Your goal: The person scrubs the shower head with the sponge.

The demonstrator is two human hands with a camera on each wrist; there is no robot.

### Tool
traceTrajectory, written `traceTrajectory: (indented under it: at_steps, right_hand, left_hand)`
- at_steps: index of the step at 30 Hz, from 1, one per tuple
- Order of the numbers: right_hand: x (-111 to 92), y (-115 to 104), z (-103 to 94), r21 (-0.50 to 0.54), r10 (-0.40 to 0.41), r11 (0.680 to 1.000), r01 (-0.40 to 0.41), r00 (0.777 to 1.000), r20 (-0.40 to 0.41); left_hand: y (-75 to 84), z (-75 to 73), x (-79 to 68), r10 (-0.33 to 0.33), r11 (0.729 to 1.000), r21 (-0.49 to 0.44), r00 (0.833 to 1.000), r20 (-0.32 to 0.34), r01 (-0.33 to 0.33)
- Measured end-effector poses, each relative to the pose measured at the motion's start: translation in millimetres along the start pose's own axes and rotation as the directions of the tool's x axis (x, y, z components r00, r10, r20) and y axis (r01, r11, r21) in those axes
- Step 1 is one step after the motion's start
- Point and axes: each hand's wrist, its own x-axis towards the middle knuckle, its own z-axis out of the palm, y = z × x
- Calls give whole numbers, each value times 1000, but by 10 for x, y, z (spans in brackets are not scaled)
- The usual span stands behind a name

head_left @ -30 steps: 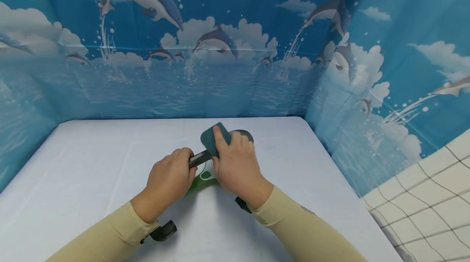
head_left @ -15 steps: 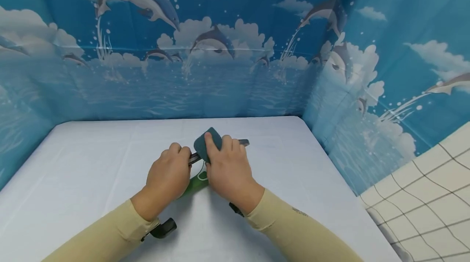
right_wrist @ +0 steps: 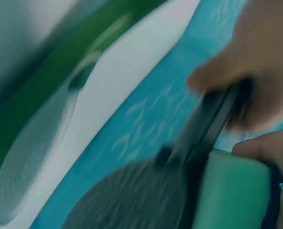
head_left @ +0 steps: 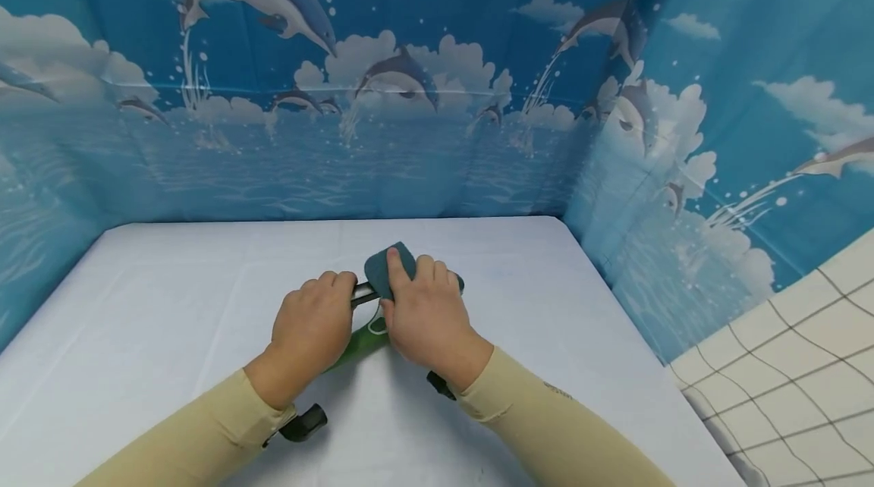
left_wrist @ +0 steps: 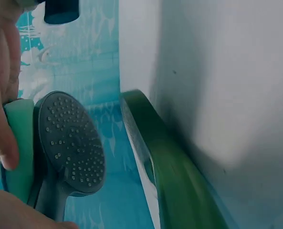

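Observation:
In the head view my left hand grips the handle of a dark grey shower head. My right hand pinches a sponge with a dark scouring side, its index finger lying along that side. In the left wrist view, the shower head's round nozzle face faces the camera, and the green foam of the sponge lies against its back. The right wrist view has the sponge right beside the neck of the shower head, blurred.
Below the hands, on the white table, lies a green object with a white and grey face, partly hidden. A dolphin-print curtain hangs behind and to the sides. A wrist camera sticks out under the left sleeve.
My right hand and the sponge have shifted a little left and down along the shower head. The shower head has turned, so less of its round end shows past the right hand.

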Motion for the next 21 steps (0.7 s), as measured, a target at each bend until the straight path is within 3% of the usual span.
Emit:
traceTrajectory:
  at_steps: [3,6,8,14,17,21]
  right_hand:
    - [50,144,-25,2,131,991,-131,990,58]
    - [89,324,-54,17,234,971,-239,960,152]
    - [96,341,-62,24,227,972,-235,957,179]
    - [6,57,-30,28,70,997,-71,997,40]
    - [7,145,-17,12,122,992,-122,992,33]
    - [23,239,20,-22,206,978,-206,977,44]
  left_hand:
    - [-16,-9,-4,-28,999,-18,1000,-4,27]
    - [-46,-17,-9,-40,999,-26,999,-12,40]
    - [-52,-18,-4,-35,999,-26,999,-19,34]
    - [9,-12,12,-49,997,-66,998,26,51]
    - [-2,-9,11,-83,988,-122,994,72,91]
    - [-26,-2,21,-114,982,-144,991,70,123]
